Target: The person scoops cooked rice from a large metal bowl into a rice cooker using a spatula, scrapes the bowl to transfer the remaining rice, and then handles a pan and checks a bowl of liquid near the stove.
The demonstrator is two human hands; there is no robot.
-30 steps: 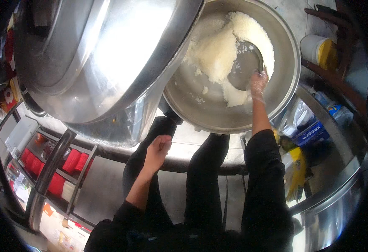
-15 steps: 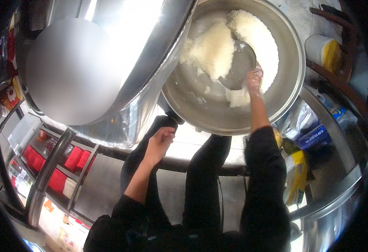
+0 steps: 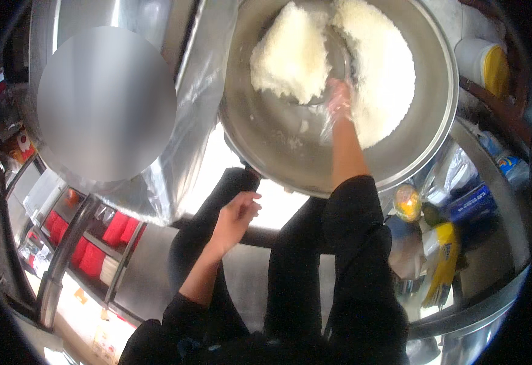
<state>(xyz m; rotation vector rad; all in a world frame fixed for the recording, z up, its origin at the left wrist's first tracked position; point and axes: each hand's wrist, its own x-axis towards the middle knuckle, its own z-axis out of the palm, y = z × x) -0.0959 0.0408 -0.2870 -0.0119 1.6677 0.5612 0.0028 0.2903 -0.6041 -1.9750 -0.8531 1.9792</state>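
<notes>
Cooked white rice (image 3: 296, 55) lies in two clumpy mounds inside a large round steel bowl (image 3: 266, 140), far and right of centre in the view from the person's head. The right hand (image 3: 339, 103), wrapped in a thin clear plastic glove, reaches into the bowl between the mounds and grips the handle of a metal scoop (image 3: 339, 61) that is pushed into the rice. The bowl's inner wall is smooth and shiny, with a few loose grains stuck to it.

The left hand (image 3: 237, 214) hangs below the bowl's near rim, bare, fingers loosely curled and holding nothing, just beside a dark knob (image 3: 245, 179) under the bowl.

To the left stands a big steel pot (image 3: 175, 121), its curved side draped in wrinkled clear plastic. To the right, a counter holds a white tub with a yellow lid (image 3: 485, 64), a blue packet (image 3: 469, 204), a yellow packet (image 3: 442, 261) and clear bags. Red trays (image 3: 105, 240) sit on a rack at the lower left.
</notes>
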